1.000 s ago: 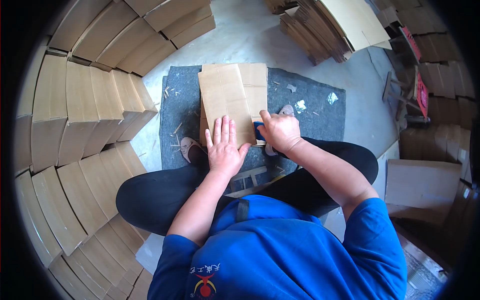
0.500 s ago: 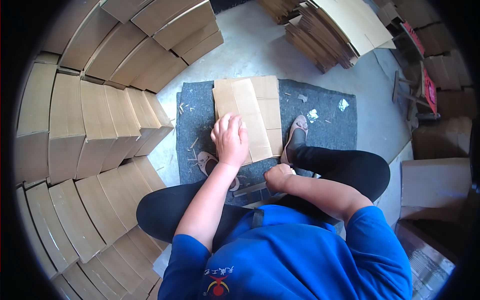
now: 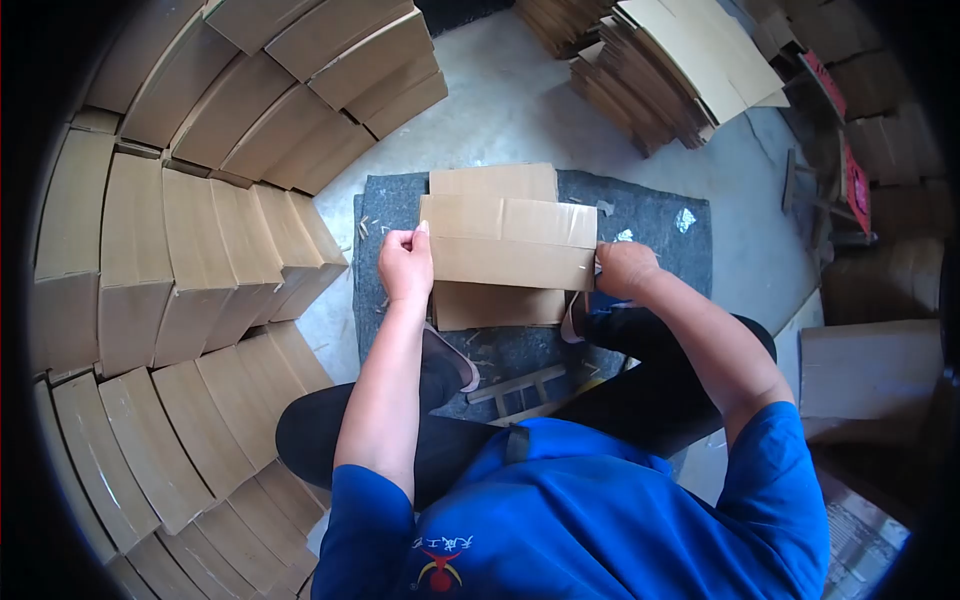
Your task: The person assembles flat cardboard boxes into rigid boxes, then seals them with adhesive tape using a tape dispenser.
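Note:
A folded cardboard piece [image 3: 510,240] is held level between both hands, its long side running left to right. My left hand [image 3: 406,264] pinches its left edge, thumb on top. At the right end, my right hand [image 3: 626,270] is closed against the edge; something blue shows just below it, too small to make out. Beneath the held piece lies another flat cardboard piece [image 3: 498,308] on the dark mat [image 3: 660,220], between my feet.
Stacked cardboard boxes [image 3: 140,260] rise along the left side. A pile of flat cardboard [image 3: 690,70] stands at the upper right. Below the mat's cardboard lies a small frame-like object [image 3: 520,392]. Scraps [image 3: 685,220] litter the mat, and another carton [image 3: 870,370] is at right.
The top cardboard piece has turned from upright to crosswise and been lifted. My left hand has moved to its left edge, and my right hand has come up to its right end.

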`<state>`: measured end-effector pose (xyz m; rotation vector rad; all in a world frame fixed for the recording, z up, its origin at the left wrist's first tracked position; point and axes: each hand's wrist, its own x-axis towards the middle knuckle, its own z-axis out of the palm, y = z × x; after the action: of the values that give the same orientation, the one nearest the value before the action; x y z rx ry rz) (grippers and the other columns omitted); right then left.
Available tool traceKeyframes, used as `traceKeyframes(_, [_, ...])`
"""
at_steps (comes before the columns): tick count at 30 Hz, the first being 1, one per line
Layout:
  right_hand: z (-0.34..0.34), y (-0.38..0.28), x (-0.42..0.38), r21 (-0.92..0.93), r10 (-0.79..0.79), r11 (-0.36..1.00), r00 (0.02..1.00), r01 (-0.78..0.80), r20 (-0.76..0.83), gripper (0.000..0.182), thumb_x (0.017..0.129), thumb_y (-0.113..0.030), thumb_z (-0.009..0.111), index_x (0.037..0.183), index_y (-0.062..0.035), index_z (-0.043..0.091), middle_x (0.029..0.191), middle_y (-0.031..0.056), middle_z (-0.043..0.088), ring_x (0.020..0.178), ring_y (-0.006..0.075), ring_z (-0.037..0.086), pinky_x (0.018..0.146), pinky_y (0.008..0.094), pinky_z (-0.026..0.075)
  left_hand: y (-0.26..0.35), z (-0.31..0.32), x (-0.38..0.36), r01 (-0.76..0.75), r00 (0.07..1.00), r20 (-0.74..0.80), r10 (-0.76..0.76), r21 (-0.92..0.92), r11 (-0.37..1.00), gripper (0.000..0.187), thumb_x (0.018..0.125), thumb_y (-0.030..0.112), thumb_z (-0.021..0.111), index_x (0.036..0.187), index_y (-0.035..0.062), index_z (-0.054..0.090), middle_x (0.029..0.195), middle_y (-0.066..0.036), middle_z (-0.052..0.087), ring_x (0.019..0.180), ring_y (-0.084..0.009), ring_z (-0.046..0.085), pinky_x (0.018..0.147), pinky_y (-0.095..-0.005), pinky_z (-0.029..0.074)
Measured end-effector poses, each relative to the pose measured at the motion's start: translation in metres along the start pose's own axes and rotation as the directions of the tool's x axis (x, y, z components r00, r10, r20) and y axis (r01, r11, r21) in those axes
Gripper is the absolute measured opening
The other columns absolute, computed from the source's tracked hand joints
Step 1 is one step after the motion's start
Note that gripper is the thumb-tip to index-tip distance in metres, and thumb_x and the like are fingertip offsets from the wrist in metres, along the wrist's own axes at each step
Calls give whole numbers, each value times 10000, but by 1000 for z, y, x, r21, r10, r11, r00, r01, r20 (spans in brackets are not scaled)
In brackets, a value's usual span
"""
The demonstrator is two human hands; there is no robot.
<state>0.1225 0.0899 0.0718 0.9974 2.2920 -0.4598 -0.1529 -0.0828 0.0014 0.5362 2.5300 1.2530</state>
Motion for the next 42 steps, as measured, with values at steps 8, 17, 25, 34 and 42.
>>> traceKeyframes(8, [-24,34,31,-228,90,964,974,-138,-209,219,867,-225,644,993,-86,757,1034,158,745,991,327,719,847,413,570,-84,31,-47,477,876,111,-470,-349,807,296,999,289,641,895,12,643,760,-26,644,674,-112,560,617,-300,466])
traceKeyframes(17, [-82,12,-79,620,-9,707,880,341,-475,369,879,-345,784,1080,-41,726,917,89,726,853,158,685,803,311,564,44,-8,-86,440,871,468,-152,-603,665,338,1054,364,527,1078,40,623,880,-11,579,740,-90,543,660,-235,466])
traceKeyframes(25, [-41,-12,-73,681,-225,529,857,507,-464,293,855,-260,813,1062,-66,741,935,30,727,887,103,655,840,282,534,69,-27,-107,792,553,833,-1,-525,313,598,1051,581,352,1180,55,608,1107,-74,637,1034,-171,581,956,-337,442])
traceKeyframes(34, [-18,-8,-55,819,-197,388,906,422,-374,240,857,-204,803,1018,-38,737,875,8,702,824,86,628,784,255,526,50,-15,-115,848,516,857,-6,-510,142,264,1030,304,546,1102,63,628,976,-35,639,873,-146,584,746,-310,478])
traceKeyframes(42, [-52,-19,-44,597,-176,667,873,445,-455,291,835,-264,783,999,-30,730,790,53,702,739,111,652,730,279,540,25,-31,-68,533,846,437,-305,-698,479,99,955,103,657,1008,21,642,791,10,612,621,-60,538,545,-205,446])
